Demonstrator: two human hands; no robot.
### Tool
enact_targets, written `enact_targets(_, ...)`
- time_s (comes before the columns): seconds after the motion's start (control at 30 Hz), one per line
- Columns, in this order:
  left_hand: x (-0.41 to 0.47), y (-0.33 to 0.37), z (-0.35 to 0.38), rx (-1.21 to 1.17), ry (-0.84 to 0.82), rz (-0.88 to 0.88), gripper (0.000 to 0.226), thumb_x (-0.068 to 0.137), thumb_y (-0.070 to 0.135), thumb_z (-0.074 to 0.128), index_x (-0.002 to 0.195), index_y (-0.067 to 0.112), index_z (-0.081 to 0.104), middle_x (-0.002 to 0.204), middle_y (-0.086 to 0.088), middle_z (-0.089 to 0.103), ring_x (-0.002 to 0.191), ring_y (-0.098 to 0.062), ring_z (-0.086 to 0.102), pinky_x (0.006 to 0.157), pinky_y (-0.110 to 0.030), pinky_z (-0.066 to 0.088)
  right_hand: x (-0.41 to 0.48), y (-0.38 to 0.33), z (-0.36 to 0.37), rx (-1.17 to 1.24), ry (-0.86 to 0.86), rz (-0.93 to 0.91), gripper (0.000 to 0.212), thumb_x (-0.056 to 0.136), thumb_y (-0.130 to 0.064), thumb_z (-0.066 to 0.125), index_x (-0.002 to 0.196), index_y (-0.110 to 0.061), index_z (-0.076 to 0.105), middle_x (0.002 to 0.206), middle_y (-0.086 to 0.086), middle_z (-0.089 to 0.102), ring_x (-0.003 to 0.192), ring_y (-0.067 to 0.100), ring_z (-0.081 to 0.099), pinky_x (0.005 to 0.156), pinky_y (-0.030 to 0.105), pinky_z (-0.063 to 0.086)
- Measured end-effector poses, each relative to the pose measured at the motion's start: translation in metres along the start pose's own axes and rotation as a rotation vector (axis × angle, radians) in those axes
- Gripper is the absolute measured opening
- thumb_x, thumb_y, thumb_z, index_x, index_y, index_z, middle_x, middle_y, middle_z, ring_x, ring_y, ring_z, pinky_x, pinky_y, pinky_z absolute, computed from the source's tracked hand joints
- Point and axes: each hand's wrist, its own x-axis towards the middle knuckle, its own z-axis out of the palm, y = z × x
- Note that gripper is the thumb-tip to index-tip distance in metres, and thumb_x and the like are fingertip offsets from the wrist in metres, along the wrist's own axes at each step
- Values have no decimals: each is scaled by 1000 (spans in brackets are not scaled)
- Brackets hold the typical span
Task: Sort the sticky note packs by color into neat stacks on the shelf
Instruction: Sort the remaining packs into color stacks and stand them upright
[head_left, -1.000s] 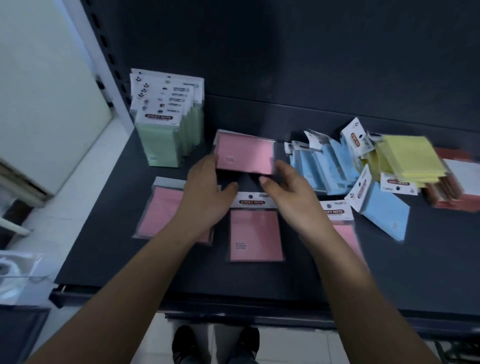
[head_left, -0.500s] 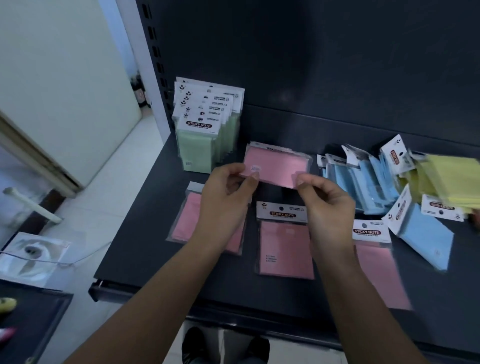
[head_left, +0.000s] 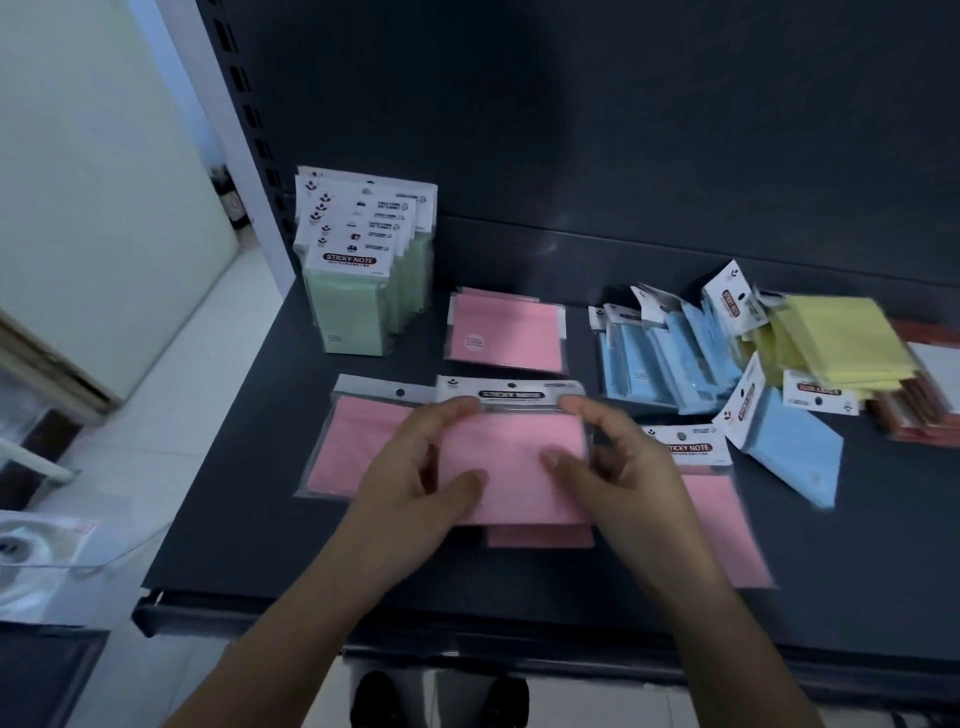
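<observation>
Pink pack (head_left: 514, 467) sits over a lower pink pack (head_left: 540, 535) that lies flat on the shelf (head_left: 249, 545), in front of and to the right of the upright green stack (head_left: 358, 301). The left grip (head_left: 410, 483) and right grip (head_left: 623, 478) each clamp one side of it, thumb on its face. The step looks like gathering the pinks into one pile. Next, the edges need squaring over the lower one before setting it down. After that come the loose pink ones lying right of the green stack.

We have one view only, from the head. It looks forward and down on the shelf (head_left: 239, 519) from near. The back panel (head_left: 571, 130) fills the top, the floor (head_left: 171, 441) shows at left.
</observation>
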Motion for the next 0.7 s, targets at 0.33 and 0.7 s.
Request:
enact_targets(0.33, 10, -32, -66, 541, 381, 92, 39, 81, 35, 67, 117, 25, 59, 121, 0, 52, 106, -20, 51, 88, -28, 37, 13, 3, 81, -783, -22, -388, 48, 82, -24, 64, 128, -17, 52, 129, 7, 46, 120, 23, 38, 103, 25, 26)
enact_targets(0.7, 21, 1, -21, 459, 325, 215, 48, 91, 36, 53, 134, 17, 42, 127, 5, 50, 119, -9, 41, 94, -19, 33, 40, -3, 26, -524, 144, -92, 49, 92, -24, 55, 138, -16, 41, 148, 3, 32, 138, 18, 27, 115, 31, 23)
